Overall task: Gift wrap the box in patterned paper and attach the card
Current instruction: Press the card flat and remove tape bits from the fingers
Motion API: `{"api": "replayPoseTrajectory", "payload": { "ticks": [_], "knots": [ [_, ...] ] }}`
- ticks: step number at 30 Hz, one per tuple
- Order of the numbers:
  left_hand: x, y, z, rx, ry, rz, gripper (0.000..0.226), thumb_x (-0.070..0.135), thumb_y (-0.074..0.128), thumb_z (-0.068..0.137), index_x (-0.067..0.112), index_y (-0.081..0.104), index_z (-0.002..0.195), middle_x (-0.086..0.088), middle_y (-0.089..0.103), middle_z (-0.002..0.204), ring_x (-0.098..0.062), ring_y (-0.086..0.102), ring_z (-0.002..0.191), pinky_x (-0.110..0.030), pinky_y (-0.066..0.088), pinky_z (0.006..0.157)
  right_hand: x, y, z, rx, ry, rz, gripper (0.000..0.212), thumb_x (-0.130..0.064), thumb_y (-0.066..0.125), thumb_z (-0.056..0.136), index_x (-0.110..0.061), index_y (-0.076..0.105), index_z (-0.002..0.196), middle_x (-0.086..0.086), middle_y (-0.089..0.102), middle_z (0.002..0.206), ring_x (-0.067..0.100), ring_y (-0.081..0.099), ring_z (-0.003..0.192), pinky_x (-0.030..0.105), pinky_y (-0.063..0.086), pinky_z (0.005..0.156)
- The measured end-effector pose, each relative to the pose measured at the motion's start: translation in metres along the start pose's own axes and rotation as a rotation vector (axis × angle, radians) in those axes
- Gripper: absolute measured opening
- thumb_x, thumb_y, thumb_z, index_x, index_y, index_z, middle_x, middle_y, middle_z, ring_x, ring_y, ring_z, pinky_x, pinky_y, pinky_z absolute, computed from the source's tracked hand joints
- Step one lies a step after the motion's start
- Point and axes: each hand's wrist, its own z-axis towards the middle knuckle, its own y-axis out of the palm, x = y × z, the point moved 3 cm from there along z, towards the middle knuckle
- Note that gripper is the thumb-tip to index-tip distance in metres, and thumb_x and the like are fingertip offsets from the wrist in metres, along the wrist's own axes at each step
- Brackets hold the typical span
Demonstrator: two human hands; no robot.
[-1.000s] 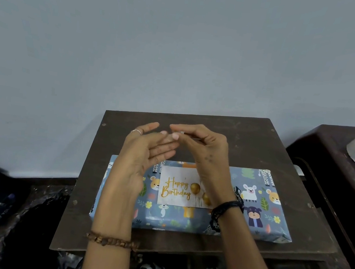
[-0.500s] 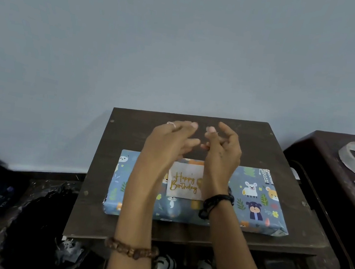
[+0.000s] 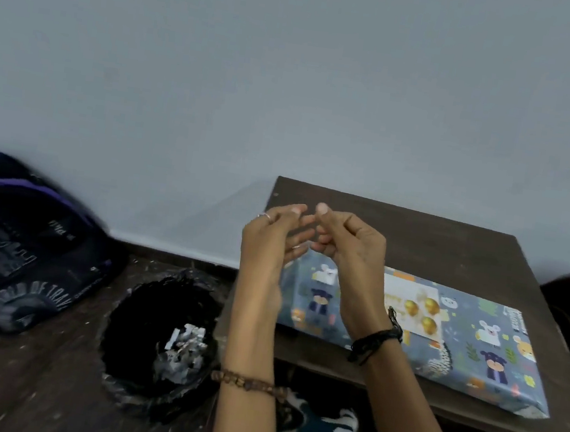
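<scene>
Head view. Both hands are raised above the near-left part of the desk (image 3: 453,249), fingertips meeting in the air. The left hand (image 3: 272,243) has its fingers loosely extended toward the right hand (image 3: 348,246), whose fingers are curled inward with the thumb up. Whether either grip pinches something small between the fingertips cannot be told; nothing is plainly visible there. A ring sits on a left finger, a beaded bracelet (image 3: 247,383) on the left wrist, and a black cord band (image 3: 374,340) on the right wrist.

The box (image 3: 476,349), already covered in blue animal-print paper, lies flat along the near edge of the desk, its right corner reaching the near-right edge. The card (image 3: 412,310), white with gold balloons, lies on top of the box toward its left half, partly hidden by the right wrist.

On the floor left of the desk stands a bin (image 3: 158,344) lined in black, holding pale scraps. Farther left, against the wall, lies a dark bag (image 3: 15,242) with purple trim.
</scene>
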Motion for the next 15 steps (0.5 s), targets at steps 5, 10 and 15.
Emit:
{"api": "replayPoseTrajectory", "payload": {
  "ticks": [5,10,15],
  "knots": [
    [-0.001,-0.085,-0.011,0.364,0.028,-0.243,0.015,0.011,0.050,0.093,0.011,0.062,0.101,-0.004,0.070,0.092,-0.014,0.069,0.080,-0.024,0.054,0.072,0.019,0.071,-0.029,-0.308,0.017,-0.130,0.026,-0.004,0.055,0.091,-0.014,0.061,0.114,0.013,0.070,0.084,0.004,0.062,0.069,0.017,0.052,0.065],
    [-0.017,-0.155,0.001,0.669,0.046,-0.413,0.017,0.008,0.047,0.092,0.009,0.061,0.102,-0.003,0.067,0.091,-0.017,0.065,0.085,-0.027,0.051,0.075,0.059,0.139,-0.045,-0.501,-0.014,-0.515,0.018,-0.009,0.050,0.095,-0.015,0.050,0.112,0.003,0.071,0.095,0.009,0.061,0.079,0.020,0.048,0.069],
    [-0.066,-0.213,0.015,0.956,-0.107,-0.605,0.022,0.004,0.044,0.093,0.006,0.061,0.107,-0.009,0.065,0.105,-0.021,0.061,0.098,-0.028,0.051,0.074,0.116,0.186,-0.037,-0.632,-0.061,-0.921,0.007,-0.011,0.067,0.083,-0.011,0.073,0.079,0.002,0.072,0.083,0.011,0.064,0.073,0.023,0.049,0.069]
  ]
}}
